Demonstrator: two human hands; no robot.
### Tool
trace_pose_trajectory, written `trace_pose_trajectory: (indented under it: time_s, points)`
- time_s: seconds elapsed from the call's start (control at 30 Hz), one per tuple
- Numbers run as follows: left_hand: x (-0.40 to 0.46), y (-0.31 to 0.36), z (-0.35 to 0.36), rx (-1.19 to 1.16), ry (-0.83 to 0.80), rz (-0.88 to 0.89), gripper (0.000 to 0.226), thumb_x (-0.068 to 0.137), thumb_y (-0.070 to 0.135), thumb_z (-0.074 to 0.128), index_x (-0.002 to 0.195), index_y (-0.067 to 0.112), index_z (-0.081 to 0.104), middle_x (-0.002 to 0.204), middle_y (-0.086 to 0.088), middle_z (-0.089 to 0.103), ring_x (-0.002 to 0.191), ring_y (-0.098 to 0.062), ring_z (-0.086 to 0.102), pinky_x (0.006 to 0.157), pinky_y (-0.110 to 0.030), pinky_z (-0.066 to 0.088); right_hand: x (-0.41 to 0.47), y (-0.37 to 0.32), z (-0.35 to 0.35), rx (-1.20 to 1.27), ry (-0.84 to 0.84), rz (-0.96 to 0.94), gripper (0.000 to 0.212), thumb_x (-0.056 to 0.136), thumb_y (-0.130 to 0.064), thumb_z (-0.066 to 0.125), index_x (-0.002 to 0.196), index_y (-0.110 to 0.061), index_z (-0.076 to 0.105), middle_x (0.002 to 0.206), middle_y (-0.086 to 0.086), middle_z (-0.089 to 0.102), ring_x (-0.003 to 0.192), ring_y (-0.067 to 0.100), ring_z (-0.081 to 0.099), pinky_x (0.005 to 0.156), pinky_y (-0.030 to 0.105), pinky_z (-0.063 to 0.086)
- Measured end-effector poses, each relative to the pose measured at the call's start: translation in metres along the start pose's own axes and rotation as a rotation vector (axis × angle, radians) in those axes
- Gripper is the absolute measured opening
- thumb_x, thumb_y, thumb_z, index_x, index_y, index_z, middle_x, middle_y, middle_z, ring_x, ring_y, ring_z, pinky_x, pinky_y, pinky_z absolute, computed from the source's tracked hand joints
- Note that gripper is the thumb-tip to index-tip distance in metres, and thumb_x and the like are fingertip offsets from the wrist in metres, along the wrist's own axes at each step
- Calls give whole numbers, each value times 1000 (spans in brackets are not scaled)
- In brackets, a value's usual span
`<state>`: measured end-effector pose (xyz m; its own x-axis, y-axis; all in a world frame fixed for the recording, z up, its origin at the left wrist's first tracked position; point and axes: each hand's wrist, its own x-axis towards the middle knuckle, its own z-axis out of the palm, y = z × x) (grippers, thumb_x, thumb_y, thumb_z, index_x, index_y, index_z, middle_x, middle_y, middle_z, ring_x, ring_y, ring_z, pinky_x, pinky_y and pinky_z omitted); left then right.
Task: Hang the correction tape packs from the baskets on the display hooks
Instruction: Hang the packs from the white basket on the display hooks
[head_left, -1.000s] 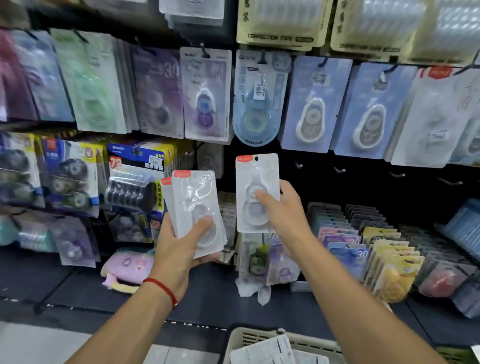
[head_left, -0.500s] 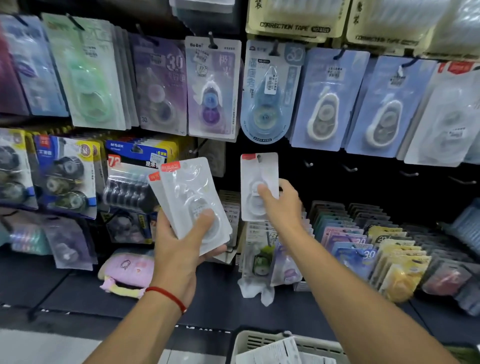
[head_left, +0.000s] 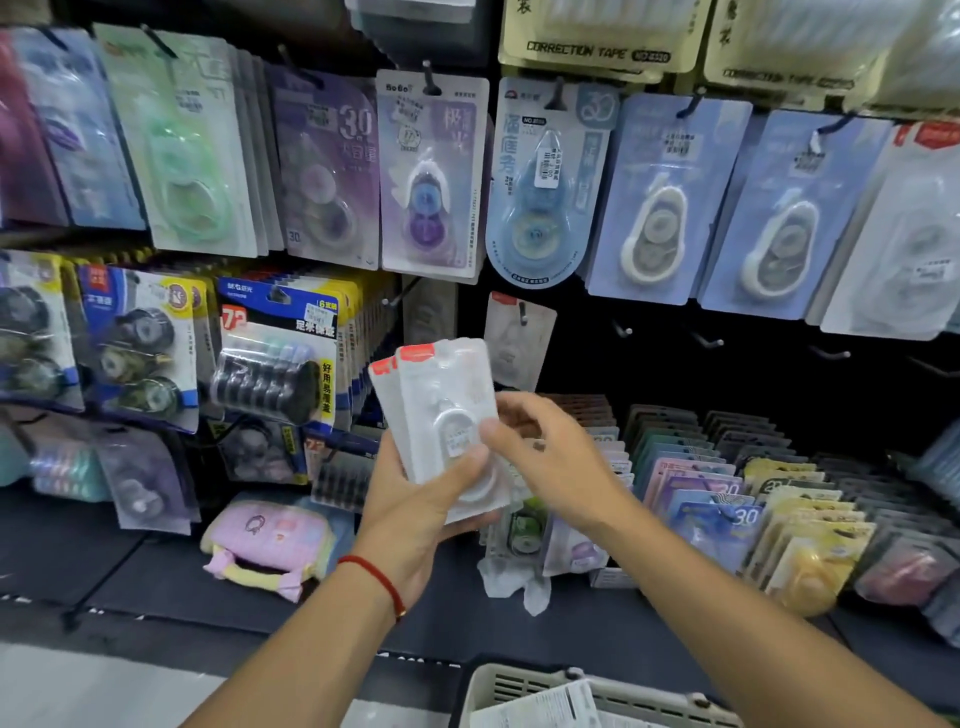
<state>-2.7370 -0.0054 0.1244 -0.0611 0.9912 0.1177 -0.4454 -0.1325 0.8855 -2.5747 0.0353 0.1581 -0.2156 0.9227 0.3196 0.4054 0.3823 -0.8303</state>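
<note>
Gripping a small stack of correction tape packs (head_left: 441, 415) before the hooks, the left hand (head_left: 415, 509) clamps their lower half; the right hand (head_left: 545, 457) pinches the front pack's edge. Light, stiff, probably slick blisters: best taken by the edges, below the hang hole.

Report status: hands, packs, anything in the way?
Left hand grips stack of clear white correction tape packs. Right hand pinching front pack. One pack on hook. Nothing blocking.

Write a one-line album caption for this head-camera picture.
Left hand holds white correction tape packs; right hand pinches the front one.
</note>
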Motion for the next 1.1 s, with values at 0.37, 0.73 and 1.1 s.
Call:
trace_pose_trajectory:
  time_s: [0.37,0.73,1.1]
  points:
    - [-10,4,7,37,-74,-65,51,90,57,73,135,38,59,127,-2,75,109,-32,76,76,-52,64,-17,-3,-18,214,64,122,18,99,-37,71,111,-23,71,104,-9,80,97,11,77,84,40,63]
    - [-5,16,-6,176,376,47,29,99,49,65,116,26,68,112,-1,78,103,-27,77,83,-62,63,4,-16,-22,190,234,89,20,105,-42,58,120,-30,54,111,-12,68,99,6,68,76,27,51]
    - [-6,17,-14,115,181,63,37,90,18,80,123,24,65,112,-1,79,95,-22,79,61,-42,64,13,25,-3,157,318,92,19,100,-42,65,117,-43,55,108,-21,73,99,-2,71,76,21,57]
